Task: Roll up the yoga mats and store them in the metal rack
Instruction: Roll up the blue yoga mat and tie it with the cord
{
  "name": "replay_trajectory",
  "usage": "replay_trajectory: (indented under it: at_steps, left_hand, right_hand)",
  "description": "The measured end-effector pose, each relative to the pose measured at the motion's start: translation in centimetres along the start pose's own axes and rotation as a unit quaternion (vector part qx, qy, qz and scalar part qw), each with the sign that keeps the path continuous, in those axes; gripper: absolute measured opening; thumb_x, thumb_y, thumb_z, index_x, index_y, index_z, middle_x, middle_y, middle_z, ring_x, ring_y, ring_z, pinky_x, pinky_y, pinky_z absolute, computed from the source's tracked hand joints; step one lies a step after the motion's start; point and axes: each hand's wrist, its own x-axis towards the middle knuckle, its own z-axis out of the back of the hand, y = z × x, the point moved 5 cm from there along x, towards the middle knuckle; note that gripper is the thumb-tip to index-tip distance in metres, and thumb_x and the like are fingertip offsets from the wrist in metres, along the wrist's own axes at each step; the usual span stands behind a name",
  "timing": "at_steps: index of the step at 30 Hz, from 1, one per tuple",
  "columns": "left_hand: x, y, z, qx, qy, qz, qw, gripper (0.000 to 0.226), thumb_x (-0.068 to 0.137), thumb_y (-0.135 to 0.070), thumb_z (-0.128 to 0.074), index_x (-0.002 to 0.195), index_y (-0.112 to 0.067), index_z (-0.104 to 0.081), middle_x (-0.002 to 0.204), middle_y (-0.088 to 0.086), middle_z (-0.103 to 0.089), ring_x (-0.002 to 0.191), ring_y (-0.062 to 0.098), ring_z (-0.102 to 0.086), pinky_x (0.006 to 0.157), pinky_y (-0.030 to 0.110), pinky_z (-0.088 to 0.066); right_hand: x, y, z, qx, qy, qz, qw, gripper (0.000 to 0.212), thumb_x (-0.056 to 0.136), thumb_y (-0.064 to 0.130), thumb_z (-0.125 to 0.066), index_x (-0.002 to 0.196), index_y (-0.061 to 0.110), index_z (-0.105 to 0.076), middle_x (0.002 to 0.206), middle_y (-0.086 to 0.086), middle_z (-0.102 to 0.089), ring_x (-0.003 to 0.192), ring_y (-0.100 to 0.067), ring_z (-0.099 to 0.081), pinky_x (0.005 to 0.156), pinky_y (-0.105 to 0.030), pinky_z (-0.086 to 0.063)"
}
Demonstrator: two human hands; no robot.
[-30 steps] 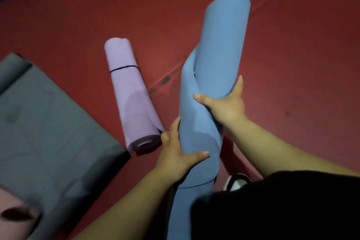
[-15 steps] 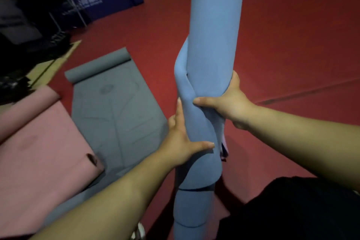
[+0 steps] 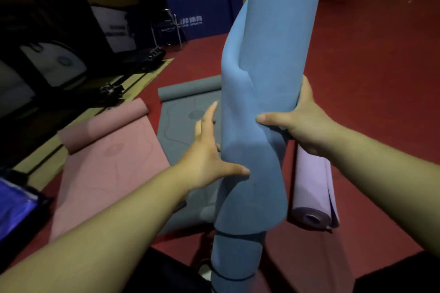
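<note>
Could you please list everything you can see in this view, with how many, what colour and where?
blue mat: one, blue, rolled, held upright in the centre, outer flap loose
lilac mat: one, lilac, rolled, lying on the floor at the right, behind the blue mat
grey mat: one, grey, spread on the floor, far end curled
pink mat: one, pink, spread on the floor left of the grey mat, far end curled
floor: red
padded panel: one, dark blue with white lettering, at the back
left hand: one, fingers straight, thumb pressing the blue mat
right hand: one, gripping the blue mat from the right
</note>
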Motion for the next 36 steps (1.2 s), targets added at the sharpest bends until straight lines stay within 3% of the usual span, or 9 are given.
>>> replay_trajectory:
  at_steps: [5, 12, 15, 18, 21, 24, 30, 34, 36]
  left_hand:
    - [-0.8, 1.0, -0.2, 0.033, -0.003, 0.007, 0.999, 0.168, 0.038, -0.044, -0.103, 0.132, -0.071, 0.034, 0.165, -0.025, -0.005, 0.14, 0.018, -0.044, 0.099, 0.046, -0.055]
    - [0.1, 1.0, -2.5, -0.004, 0.009, -0.035, 0.999, 0.162, 0.049, -0.037, -0.101, 0.145, -0.061, 0.028, 0.165, -0.017, -0.019, 0.137, 0.018, -0.051, 0.098, 0.043, -0.056]
    - [-0.3, 0.8, -2.6, 0.019, 0.07, -0.041, 0.997, 0.144, 0.072, -0.024, -0.092, 0.145, -0.062, 0.026, 0.164, -0.017, -0.024, 0.113, 0.014, -0.065, 0.094, 0.035, -0.056]
    - [-0.5, 0.7, -1.9, -0.071, 0.089, -0.041, 0.993, 0.105, 0.085, -0.004, -0.075, 0.148, -0.058, -0.011, 0.15, -0.014, -0.044, 0.099, 0.017, -0.069, 0.091, 0.031, -0.057]
    - [-0.2, 0.9, -0.5, -0.133, -0.003, -0.014, 0.991, 0.057, 0.093, 0.0, -0.064, 0.122, -0.045, -0.042, 0.121, -0.004, -0.06, 0.092, 0.009, -0.064, 0.084, 0.023, -0.053]
    - [0.9, 1.1, 1.2, -0.158, -0.122, 0.023, 0.98, 0.035, 0.096, -0.014, -0.064, 0.117, -0.038, -0.049, 0.111, -0.003, -0.058, 0.085, 0.008, -0.059, 0.081, 0.04, -0.054]
    - [3.1, 0.5, 0.9, -0.278, -0.089, 0.001, 0.956, 0.103, 0.085, -0.038, -0.078, 0.158, -0.044, -0.005, 0.154, -0.015, -0.039, 0.131, 0.001, -0.052, 0.11, 0.035, -0.047]
    - [3.4, -0.5, 0.1, -0.268, -0.089, -0.014, 0.959, 0.1, 0.083, -0.044, -0.075, 0.159, -0.04, -0.01, 0.154, -0.024, -0.036, 0.135, -0.008, -0.044, 0.118, 0.037, -0.039]
    - [3.2, -1.2, -0.4, -0.247, -0.098, -0.021, 0.964, 0.108, 0.075, -0.054, -0.074, 0.16, -0.038, -0.009, 0.158, -0.021, -0.032, 0.14, -0.001, -0.041, 0.119, 0.039, -0.037]
  right_hand:
    - [-1.3, -0.5, -2.7, -0.069, 0.043, 0.013, 0.997, 0.147, 0.045, 0.031, -0.097, 0.155, 0.044, -0.001, 0.147, 0.022, -0.045, 0.13, -0.001, -0.052, 0.105, -0.042, -0.051]
    - [-1.7, 0.6, -2.0, -0.188, 0.029, 0.047, 0.981, 0.164, 0.038, 0.042, -0.101, 0.157, 0.035, 0.012, 0.158, 0.016, -0.029, 0.139, -0.001, -0.037, 0.114, -0.028, -0.037]
    - [-1.8, 0.2, -0.2, -0.173, 0.02, 0.062, 0.983, 0.149, 0.043, 0.029, -0.102, 0.158, 0.035, -0.006, 0.148, 0.019, -0.043, 0.129, 0.004, -0.048, 0.103, -0.017, -0.043]
    - [-2.1, -1.3, 1.8, -0.152, 0.023, 0.038, 0.987, 0.143, 0.04, 0.027, -0.102, 0.156, 0.032, -0.018, 0.143, 0.02, -0.05, 0.128, 0.003, -0.052, 0.105, -0.028, -0.047]
    - [-3.4, -3.4, 2.0, -0.18, 0.05, 0.019, 0.982, 0.139, 0.044, 0.015, -0.103, 0.155, 0.033, -0.021, 0.131, 0.04, -0.047, 0.122, 0.014, -0.049, 0.097, -0.01, -0.046]
    - [-4.6, -5.3, 0.9, -0.205, 0.077, 0.0, 0.976, 0.143, 0.044, 0.014, -0.103, 0.155, 0.037, -0.017, 0.139, 0.034, -0.045, 0.128, 0.01, -0.047, 0.105, -0.02, -0.045]
    - [-5.5, -5.3, -0.6, -0.216, 0.107, -0.001, 0.971, 0.15, 0.043, 0.02, -0.103, 0.156, 0.039, -0.007, 0.153, 0.019, -0.038, 0.14, -0.002, -0.042, 0.113, -0.041, -0.042]
    - [-5.7, -3.9, -0.7, -0.264, 0.071, 0.017, 0.962, 0.161, 0.039, 0.038, -0.102, 0.156, 0.043, 0.009, 0.162, 0.018, -0.017, 0.149, -0.005, -0.026, 0.118, -0.041, -0.036]
    - [-5.6, -2.6, -0.4, -0.294, 0.034, 0.028, 0.955, 0.167, 0.042, 0.037, -0.102, 0.155, 0.042, 0.021, 0.156, 0.03, 0.0, 0.146, 0.003, -0.014, 0.115, -0.027, -0.037]
